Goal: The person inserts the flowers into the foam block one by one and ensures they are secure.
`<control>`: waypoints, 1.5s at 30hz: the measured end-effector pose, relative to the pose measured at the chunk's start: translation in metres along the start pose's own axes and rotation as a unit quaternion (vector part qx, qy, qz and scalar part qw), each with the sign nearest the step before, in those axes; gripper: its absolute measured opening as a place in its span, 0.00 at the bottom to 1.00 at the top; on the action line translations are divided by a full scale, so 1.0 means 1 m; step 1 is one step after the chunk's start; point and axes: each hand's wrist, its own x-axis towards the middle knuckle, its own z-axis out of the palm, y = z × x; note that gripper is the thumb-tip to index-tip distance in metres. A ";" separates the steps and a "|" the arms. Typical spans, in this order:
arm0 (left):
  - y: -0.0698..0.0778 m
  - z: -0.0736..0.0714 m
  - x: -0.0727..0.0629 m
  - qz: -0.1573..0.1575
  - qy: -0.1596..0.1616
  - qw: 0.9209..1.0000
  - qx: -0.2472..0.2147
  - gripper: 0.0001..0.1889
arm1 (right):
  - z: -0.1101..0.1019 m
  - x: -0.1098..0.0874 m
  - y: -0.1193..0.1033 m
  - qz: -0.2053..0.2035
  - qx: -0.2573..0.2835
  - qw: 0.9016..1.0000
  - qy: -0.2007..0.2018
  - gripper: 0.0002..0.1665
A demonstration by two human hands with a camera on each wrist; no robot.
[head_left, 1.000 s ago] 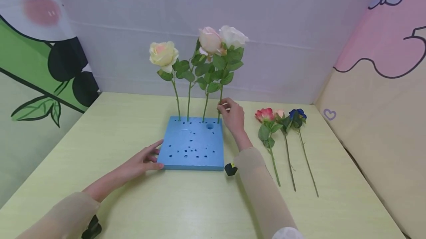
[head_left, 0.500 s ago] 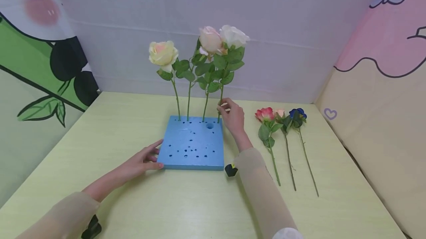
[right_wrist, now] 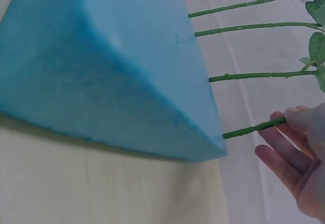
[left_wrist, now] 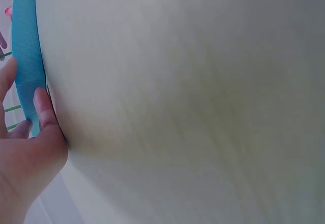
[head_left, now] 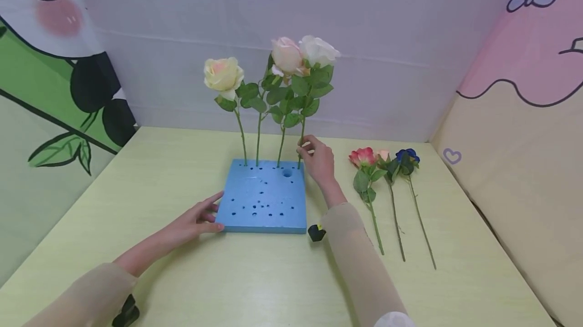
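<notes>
My right hand (head_left: 319, 160) pinches the green stem of the white rose (head_left: 319, 51) between thumb and fingers, a little above the blue foam block (head_left: 273, 190). In the right wrist view that stem (right_wrist: 249, 131) stands in the block near its corner. My left hand (head_left: 193, 220) rests against the block's left side, its thumb at the front corner and its fingers extended along the edge. A cream-yellow rose (head_left: 223, 75) and a pale pink rose (head_left: 287, 55) also rise from the back row of holes. Overlapping leaves hide part of the stems.
Three loose roses lie on the table (head_left: 218, 281) to the right: a red-pink one (head_left: 362, 157), a peach one (head_left: 383, 155) partly covered, and a dark blue one (head_left: 407, 157). The block's top has several small holes and one larger hole (head_left: 287, 173). A pale curtain (head_left: 182, 64) hangs behind.
</notes>
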 end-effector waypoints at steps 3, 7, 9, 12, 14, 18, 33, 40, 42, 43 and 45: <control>-0.001 0.001 0.001 0.003 0.000 1.000 0.000 0.47 | -0.004 0.001 0.000 0.000 -0.009 1.000 -0.016 0.07; -0.002 0.003 0.002 0.002 0.000 1.000 -0.002 0.47 | -0.011 0.004 0.002 -0.001 -0.006 0.999 -0.031 0.09; -0.002 0.003 0.002 -0.002 -0.001 1.000 -0.001 0.47 | -0.014 0.004 0.004 -0.001 0.001 0.999 -0.036 0.13; -0.002 0.003 0.003 -0.001 -0.001 1.000 -0.003 0.47 | -0.022 0.004 0.004 -0.004 0.025 0.999 -0.037 0.19; -0.002 0.002 0.002 0.002 -0.001 1.000 -0.003 0.47 | -0.027 0.004 0.004 -0.009 0.045 0.998 -0.037 0.22; -0.002 0.001 0.002 0.008 0.001 1.000 -0.001 0.48 | -0.037 0.003 0.002 -0.018 0.065 0.997 -0.033 0.24; -0.001 0.000 0.001 0.005 -0.002 1.000 -0.003 0.48 | -0.066 -0.011 0.002 -0.019 0.036 0.998 -0.047 0.27; -0.001 -0.002 0.000 0.010 -0.003 1.000 -0.008 0.48 | -0.083 -0.031 0.009 -0.007 0.009 0.997 -0.071 0.33; -0.001 -0.001 0.001 0.008 -0.004 1.000 -0.007 0.48 | -0.087 -0.037 0.013 -0.003 0.006 0.997 -0.072 0.34; -0.001 -0.001 0.001 0.007 -0.004 1.000 -0.007 0.48 | -0.090 -0.040 0.015 -0.002 0.006 0.997 -0.072 0.34; -0.001 -0.001 0.001 0.005 -0.004 1.000 -0.006 0.48 | -0.095 -0.046 0.018 0.006 0.011 0.998 -0.069 0.35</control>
